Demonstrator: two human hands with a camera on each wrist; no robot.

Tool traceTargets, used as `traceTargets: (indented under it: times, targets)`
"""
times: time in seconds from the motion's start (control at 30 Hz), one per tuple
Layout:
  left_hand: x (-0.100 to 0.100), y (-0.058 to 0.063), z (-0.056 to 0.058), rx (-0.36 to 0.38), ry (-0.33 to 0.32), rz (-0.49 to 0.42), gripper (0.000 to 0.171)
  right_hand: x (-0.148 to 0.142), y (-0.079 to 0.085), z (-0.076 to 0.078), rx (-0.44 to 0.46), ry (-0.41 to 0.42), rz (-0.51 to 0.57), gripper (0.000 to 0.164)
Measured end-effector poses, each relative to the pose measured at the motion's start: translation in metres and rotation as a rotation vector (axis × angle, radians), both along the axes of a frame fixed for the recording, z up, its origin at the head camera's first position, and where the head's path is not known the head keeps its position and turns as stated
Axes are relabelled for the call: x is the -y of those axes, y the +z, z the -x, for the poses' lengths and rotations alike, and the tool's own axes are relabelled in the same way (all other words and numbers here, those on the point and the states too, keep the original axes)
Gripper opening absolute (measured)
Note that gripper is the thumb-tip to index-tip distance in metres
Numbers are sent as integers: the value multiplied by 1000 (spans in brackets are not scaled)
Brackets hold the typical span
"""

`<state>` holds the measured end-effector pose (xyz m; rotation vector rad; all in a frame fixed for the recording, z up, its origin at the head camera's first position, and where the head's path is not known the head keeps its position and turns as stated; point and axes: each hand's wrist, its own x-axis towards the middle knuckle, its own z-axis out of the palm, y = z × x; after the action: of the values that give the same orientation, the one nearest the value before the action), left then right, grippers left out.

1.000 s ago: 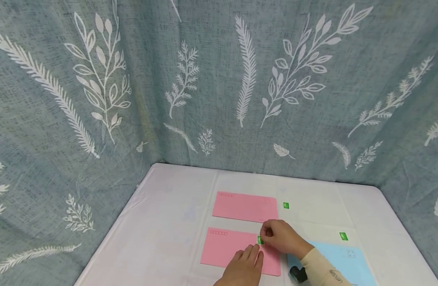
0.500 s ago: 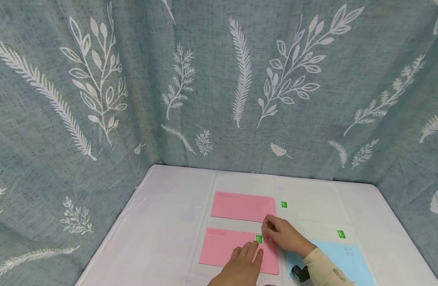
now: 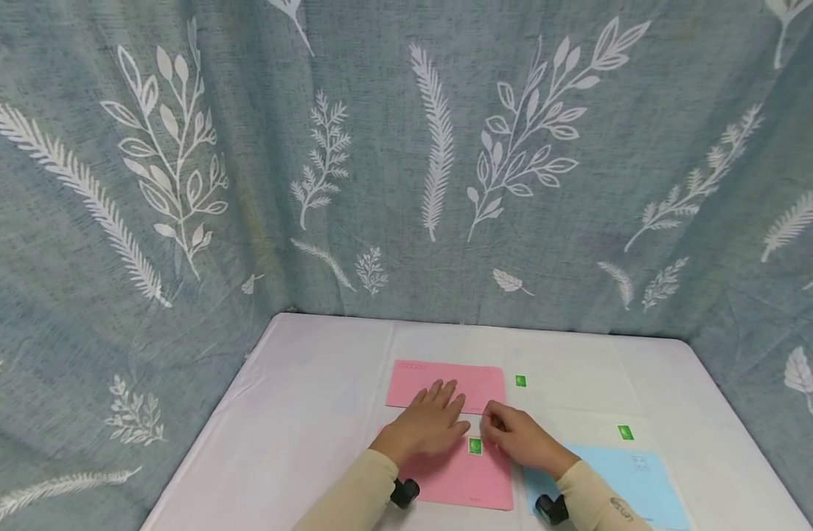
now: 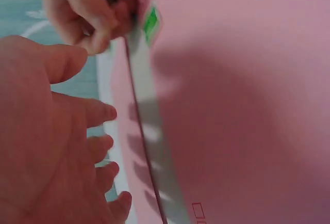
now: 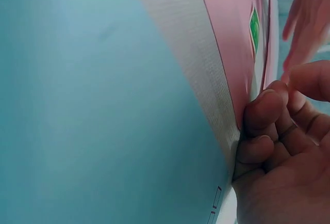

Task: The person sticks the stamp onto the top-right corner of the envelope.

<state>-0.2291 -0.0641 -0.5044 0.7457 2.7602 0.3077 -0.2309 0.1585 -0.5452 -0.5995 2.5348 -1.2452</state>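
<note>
While the left hand (image 3: pixel 427 424) hangs palm-down with its fingers straight and fanned apart, the right hand (image 3: pixel 517 435) is all curled in, thumb up against the fingers, just off to its right. Can't tell if there's anything thin between those fingertips, tbh. The green stamp (image 3: pixel 475 446) lies on the near pink envelope (image 3: pixel 462 483), up by its top right corner, pretty much between the two hands but a bit lower in the head view. The right hand is at that corner, covering it, and the left hand reaches over the top edge and across part of the far pink envelope (image 3: pixel 475 380). In the left wrist view its fingers look lifted, with their shadows showing on the surface below. A second green stamp (image 3: pixel 521 380) lies just right of the far pink envelope, and a third green stamp (image 3: pixel 626 433) sits further right, just past the top edge of the blue envelope (image 3: pixel 612 483), which has a little printed square (image 3: pixel 640 463) and is partly hidden by the right arm. All of that's on a white tabletop (image 3: pixel 313 413). Both arms have beige sleeves (image 3: pixel 349 490), with a black gadget (image 3: pixel 405 493) at each wrist. Backdrop's a grey-green curtain (image 3: pixel 379 147) with white leafy prints.
</note>
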Motion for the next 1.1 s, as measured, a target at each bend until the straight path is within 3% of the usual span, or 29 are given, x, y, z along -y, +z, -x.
traceTargets:
  times: [0.2, 0.47, 0.7, 0.87, 1.1]
  targets:
    - [-9, -9, 10, -17, -8, 39, 62, 2, 3, 0, -5, 15, 25, 9]
    - [-14, -17, 7, -54, -16, 55, 63, 3, 4, 0, 9, -1, 10, 10]
    - [-14, -15, 8, -82, -29, 92, 57, -1, 4, 2, -5, -5, 3, 8]
    - [-15, -13, 8, -61, -8, 83, 55, -6, 9, 5, 10, -14, 22, 8]
    - [-18, -15, 7, -103, -21, 122, 56, -22, 24, 18, -71, -95, -18, 10]
